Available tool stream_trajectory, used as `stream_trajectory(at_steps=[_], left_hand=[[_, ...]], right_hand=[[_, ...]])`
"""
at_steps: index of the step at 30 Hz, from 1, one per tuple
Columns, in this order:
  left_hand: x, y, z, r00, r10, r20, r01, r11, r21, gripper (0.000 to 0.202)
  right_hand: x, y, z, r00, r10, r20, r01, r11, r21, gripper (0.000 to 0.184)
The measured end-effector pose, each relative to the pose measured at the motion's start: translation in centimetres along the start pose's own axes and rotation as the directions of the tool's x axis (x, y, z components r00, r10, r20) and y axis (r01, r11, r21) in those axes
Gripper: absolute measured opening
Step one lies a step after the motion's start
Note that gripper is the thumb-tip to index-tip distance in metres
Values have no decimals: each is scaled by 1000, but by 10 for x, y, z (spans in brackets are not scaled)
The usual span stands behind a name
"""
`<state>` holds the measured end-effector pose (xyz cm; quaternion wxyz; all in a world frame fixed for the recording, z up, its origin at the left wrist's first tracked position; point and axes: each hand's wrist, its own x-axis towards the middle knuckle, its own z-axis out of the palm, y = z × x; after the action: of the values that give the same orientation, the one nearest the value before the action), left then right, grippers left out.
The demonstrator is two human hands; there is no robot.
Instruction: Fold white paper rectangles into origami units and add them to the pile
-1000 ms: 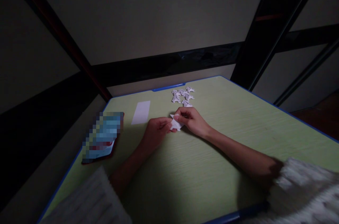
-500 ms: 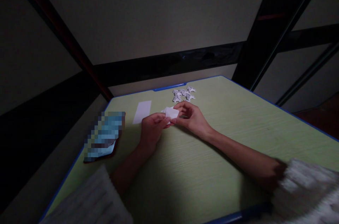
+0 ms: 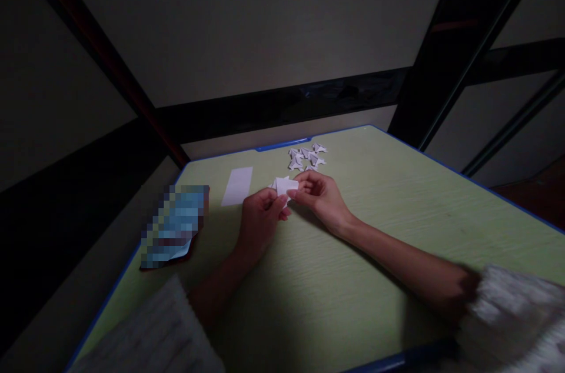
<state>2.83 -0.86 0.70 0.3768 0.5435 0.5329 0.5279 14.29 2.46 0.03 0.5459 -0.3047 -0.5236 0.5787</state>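
Note:
Both hands hold a small piece of folded white paper [image 3: 286,186] above the middle of the table. My left hand [image 3: 261,217] pinches its lower left part, thumb on top. With thumb and fingers, my right hand [image 3: 321,196] grips the paper's right side. Fingers cover parts of the paper, so its full shape is hidden. Just beyond the hands lies a cluster of several small folded paper figures [image 3: 305,155]. A flat white paper strip [image 3: 238,186] rests to the left of the hands.
A phone-like device with a blurred screen [image 3: 176,226] lies near the left edge of the pale green table [image 3: 397,202]. The table has a blue rim, with a blue raised piece [image 3: 283,144] at the far edge. Panelled walls [image 3: 282,37] stand behind it.
My left hand has shifted slightly right, its thumb now further over the folded paper. My right thumb has moved up onto the paper's face. The other things lie as before.

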Motion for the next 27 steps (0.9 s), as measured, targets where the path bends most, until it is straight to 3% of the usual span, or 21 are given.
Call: stream_trajectory(at_steps=[5, 9, 15, 22, 27], left_hand=[[0, 0, 2, 996, -73, 59, 77, 995, -67, 17], [7, -3, -1, 997, -76, -24, 70, 979, -194, 21], [9, -5, -7, 1000, 5, -11, -5, 999, -48, 17], [7, -8, -4, 998, -63, 20, 66, 968, -242, 21], [8, -7, -4, 998, -54, -25, 49, 984, -170, 28]], right_hand=[[0, -2, 1, 998, -24, -57, 23, 999, -24, 13], [-1, -4, -1, 998, 58, 10, -57, 997, -59, 16], [-3, -2, -1, 993, 96, 70, -87, 989, -120, 18], [-3, -1, 1, 990, 103, 99, -95, 992, -80, 19], [-3, -2, 1, 989, 138, 48, -136, 990, -44, 21]])
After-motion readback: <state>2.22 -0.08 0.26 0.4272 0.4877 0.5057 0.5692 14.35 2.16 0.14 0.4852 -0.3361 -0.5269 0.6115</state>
